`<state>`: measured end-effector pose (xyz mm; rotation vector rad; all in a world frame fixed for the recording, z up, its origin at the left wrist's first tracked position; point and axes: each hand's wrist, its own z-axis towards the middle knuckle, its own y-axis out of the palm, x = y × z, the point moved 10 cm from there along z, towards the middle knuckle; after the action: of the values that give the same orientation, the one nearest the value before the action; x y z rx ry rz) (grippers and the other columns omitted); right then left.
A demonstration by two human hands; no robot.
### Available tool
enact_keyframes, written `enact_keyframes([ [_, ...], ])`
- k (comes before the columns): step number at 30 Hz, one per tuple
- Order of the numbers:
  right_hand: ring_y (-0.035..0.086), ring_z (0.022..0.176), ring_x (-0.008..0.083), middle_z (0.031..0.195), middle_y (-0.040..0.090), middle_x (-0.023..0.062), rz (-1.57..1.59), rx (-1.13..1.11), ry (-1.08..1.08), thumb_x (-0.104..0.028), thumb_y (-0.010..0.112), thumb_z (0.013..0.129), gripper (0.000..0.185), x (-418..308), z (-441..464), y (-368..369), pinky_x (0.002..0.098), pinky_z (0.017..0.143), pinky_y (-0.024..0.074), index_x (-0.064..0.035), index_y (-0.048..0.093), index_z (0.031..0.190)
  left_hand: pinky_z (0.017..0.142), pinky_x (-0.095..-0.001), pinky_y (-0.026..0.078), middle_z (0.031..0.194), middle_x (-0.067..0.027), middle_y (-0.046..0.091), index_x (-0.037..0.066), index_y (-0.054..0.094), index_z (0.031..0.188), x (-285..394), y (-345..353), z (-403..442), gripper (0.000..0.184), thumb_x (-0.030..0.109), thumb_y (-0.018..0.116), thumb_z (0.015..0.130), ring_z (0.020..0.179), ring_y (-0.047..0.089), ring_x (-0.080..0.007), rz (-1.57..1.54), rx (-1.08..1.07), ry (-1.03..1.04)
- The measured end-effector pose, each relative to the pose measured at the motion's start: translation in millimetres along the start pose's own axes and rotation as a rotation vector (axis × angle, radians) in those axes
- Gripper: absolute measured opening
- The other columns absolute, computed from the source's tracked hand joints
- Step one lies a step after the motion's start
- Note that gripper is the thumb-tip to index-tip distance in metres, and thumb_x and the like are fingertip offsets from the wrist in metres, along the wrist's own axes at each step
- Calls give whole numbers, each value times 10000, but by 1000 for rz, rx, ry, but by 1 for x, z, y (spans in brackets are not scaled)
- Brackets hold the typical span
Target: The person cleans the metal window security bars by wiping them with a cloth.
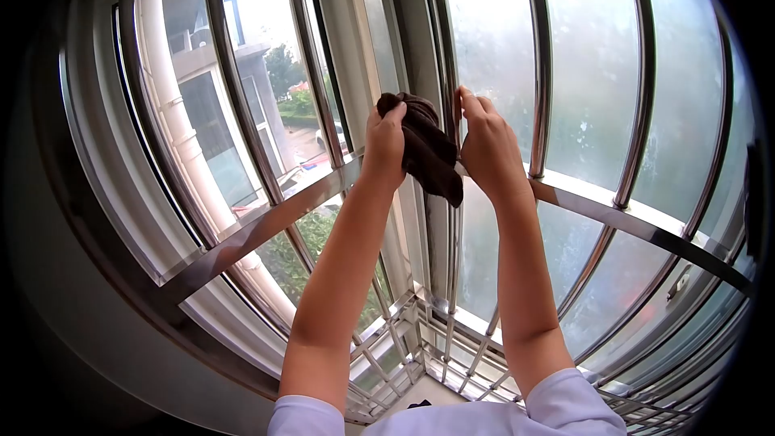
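A dark brown cloth (428,144) is bunched in my left hand (385,139), the thumb pressed on its top edge. Its loose end hangs down to the right, in front of the corner of the metal window bars. My right hand (489,145) is raised just right of the cloth, its fingers bent against an upright metal bar (452,250) by the corner. Part of its grip is hidden behind the hand. Both arms reach up and forward.
Upright bars (539,64) and a flat metal crossbar (266,230) run along both sides. Frosted panes (589,89) stand on the right; an open window on the left shows a white pipe (179,121) and greenery. Lower railings (476,355) meet in the corner.
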<state>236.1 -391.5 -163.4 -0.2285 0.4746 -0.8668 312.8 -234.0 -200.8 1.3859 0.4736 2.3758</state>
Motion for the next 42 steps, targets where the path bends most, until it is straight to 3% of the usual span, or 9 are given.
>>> enact_keyframes([
  [5, 604, 1067, 358, 1196, 615, 179, -269, -386, 75, 131, 472, 764, 556, 22, 19, 29, 433, 893, 488, -55, 563, 1280, 830, -397, 561, 986, -154, 680, -12, 620, 1028, -15, 11, 22, 397, 270, 356, 936, 873, 669, -273, -210, -252, -241],
  [8, 624, 1050, 319, 1163, 649, 148, -33, -490, 206, 128, 480, 763, 504, 25, 22, 36, 408, 858, 508, -54, 596, 1218, 833, -405, 562, 1008, -164, 679, -18, 619, 1048, -22, 20, 21, 407, 263, 351, 928, 890, 669, -281, -299, -262, -266],
  [18, 647, 920, 175, 1027, 677, 55, 640, -494, 501, -35, 627, 864, 300, 83, 34, 87, 306, 862, 495, -49, 625, 1164, 654, -325, 584, 925, -135, 678, -18, 629, 1017, -43, 51, 16, 284, 243, 572, 918, 726, 677, -240, -421, -432, -283],
  [21, 652, 890, 139, 957, 669, 66, 910, -464, 594, -68, 624, 876, 228, 88, 32, 90, 298, 855, 519, -18, 618, 1098, 666, -316, 582, 912, -123, 676, -15, 614, 1001, -31, 37, 12, 180, 101, 634, 865, 731, 678, -235, -291, -293, -187],
  [24, 674, 919, 285, 994, 689, 148, 335, 21, 543, -26, 539, 815, 240, 115, 42, 46, 365, 820, 512, -75, 646, 1025, 747, -346, 564, 953, -134, 673, 39, 554, 1185, 3, -1, 21, 415, -77, 624, 793, 869, 679, -284, 360, 1, 268],
  [28, 667, 951, 338, 1033, 691, 161, -207, 96, 306, -107, 567, 844, 186, 49, 23, 7, 381, 849, 518, -101, 670, 998, 865, -394, 501, 1053, -144, 641, 182, 549, 1272, 28, 4, -17, 551, -59, 592, 779, 997, 639, -330, 925, -87, 597],
  [29, 667, 951, 338, 1033, 691, 161, -210, 94, 306, -107, 567, 844, 186, 45, 19, 3, 381, 849, 518, -101, 670, 998, 811, -336, 503, 992, -117, 637, 165, 585, 1257, 28, 3, -24, 539, -91, 565, 783, 914, 652, -246, 968, -102, 713],
  [31, 655, 942, 315, 954, 705, 113, -545, -357, 295, -193, 572, 893, 182, 47, 10, 29, 398, 801, 513, -137, 689, 1021, 808, -361, 501, 957, -134, 615, 164, 616, 1223, 25, 1, -44, 518, -91, 548, 777, 907, 636, -300, 1149, -149, 600],
  [42, 667, 888, 302, 937, 700, 186, 71, -379, 334, -35, 527, 756, 283, 65, 9, 44, 373, 812, 505, -31, 721, 963, 682, -461, 528, 942, -123, 595, 158, 573, 1089, -10, -15, -112, 321, 9, 598, 806, 800, 640, -372, 1082, -86, 672],
])
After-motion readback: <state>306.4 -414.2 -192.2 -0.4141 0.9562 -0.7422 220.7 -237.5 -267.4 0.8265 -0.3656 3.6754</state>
